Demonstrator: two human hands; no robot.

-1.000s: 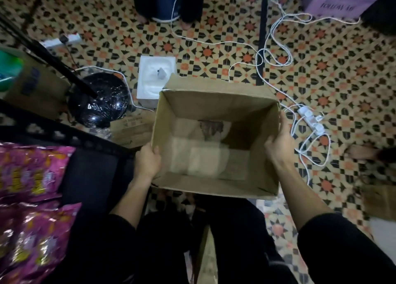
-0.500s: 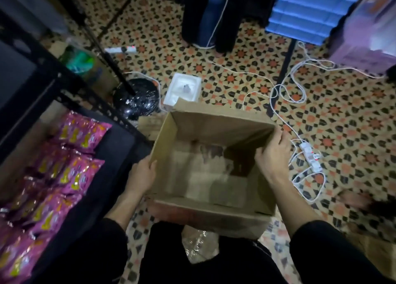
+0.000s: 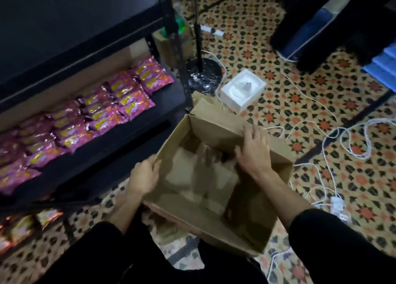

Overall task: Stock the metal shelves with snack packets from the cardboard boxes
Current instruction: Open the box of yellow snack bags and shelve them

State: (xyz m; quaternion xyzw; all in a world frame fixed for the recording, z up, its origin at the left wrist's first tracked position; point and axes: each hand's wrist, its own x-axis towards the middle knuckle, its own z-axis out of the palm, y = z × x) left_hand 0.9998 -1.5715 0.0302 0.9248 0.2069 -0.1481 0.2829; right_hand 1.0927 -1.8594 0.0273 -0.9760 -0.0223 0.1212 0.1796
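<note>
Open box over patterned tile floor, beside black shelf.
Left hand fingers curl over box's left rim; right hand fingers spread at far wall, blurred. Pink packets line the shelf. White cables and foam block on floor.

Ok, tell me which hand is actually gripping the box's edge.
The left hand, fingers curled over the left rim of the cardboard box. The right hand is open, fingers straight and spread over the far side, gripping nothing.
</note>
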